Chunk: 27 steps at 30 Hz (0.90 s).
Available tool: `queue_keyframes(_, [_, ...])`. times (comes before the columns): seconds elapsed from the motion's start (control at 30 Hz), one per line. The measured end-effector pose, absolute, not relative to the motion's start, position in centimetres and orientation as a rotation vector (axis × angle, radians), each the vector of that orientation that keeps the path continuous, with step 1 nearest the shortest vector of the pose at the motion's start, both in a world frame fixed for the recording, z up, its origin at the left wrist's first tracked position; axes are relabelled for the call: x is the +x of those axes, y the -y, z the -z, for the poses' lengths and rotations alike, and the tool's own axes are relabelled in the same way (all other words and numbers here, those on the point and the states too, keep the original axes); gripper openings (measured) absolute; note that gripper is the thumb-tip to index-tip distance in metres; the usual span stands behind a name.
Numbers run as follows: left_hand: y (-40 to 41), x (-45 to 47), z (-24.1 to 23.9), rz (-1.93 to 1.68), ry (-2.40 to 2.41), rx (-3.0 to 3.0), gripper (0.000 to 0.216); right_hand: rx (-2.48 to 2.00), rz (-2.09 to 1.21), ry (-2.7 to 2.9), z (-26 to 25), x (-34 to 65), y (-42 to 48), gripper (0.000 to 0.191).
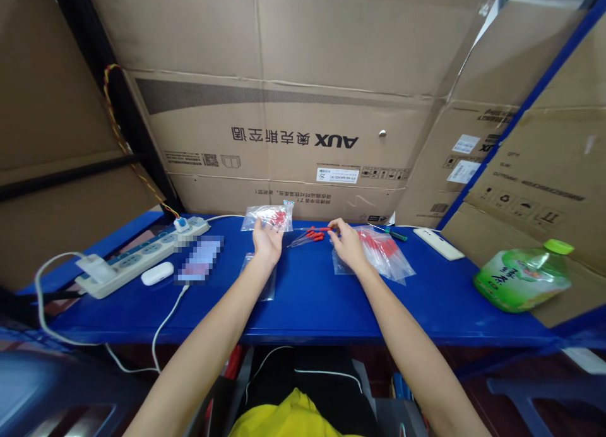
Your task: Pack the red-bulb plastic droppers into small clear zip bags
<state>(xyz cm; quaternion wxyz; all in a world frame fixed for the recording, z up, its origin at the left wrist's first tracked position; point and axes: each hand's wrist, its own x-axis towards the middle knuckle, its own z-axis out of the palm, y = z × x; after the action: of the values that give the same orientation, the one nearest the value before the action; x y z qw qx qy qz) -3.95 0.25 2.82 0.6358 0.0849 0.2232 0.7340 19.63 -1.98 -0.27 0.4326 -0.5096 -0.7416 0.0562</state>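
Observation:
My left hand [268, 242] is turned partly palm up, with its thumb and fingers closed at the near edge of a clear plastic bag [252, 220] that has small red pieces inside. In a pinch between thumb and fingertips, my right hand [349, 246] has a thin red-handled tool [322, 229]. Just below it, several similar red-handled tools [312, 237] with slim shafts lie in a loose bunch. A fanned stack of clear bags [386, 254] with red parts showing spreads beside and partly under my right hand. Another flat clear bag [269, 287] lies under my left wrist.
A green-handled screwdriver [396, 235] lies behind the stack. To the right are a white oblong device [438, 243] and a green-capped bottle [521, 278] on its side. A power strip [142, 260], white case [157, 273] and phone [201, 260] with cable occupy the left. Cardboard walls the blue table [322, 311].

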Motion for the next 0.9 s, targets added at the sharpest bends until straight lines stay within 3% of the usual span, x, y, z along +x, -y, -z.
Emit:
queue_keyframes(0.3, [-0.3,-4.0,-3.0,-1.674,-0.479,0.176,0.015,-1.206,-0.114,1.796,-0.5,19.1,2.6,0.014])
queue_keyframes(0.9, [0.1,-3.4,-2.7,-1.561,-0.501,0.249,0.015,-1.286,-0.089,1.67,-0.8,19.1,2.9,0.015])
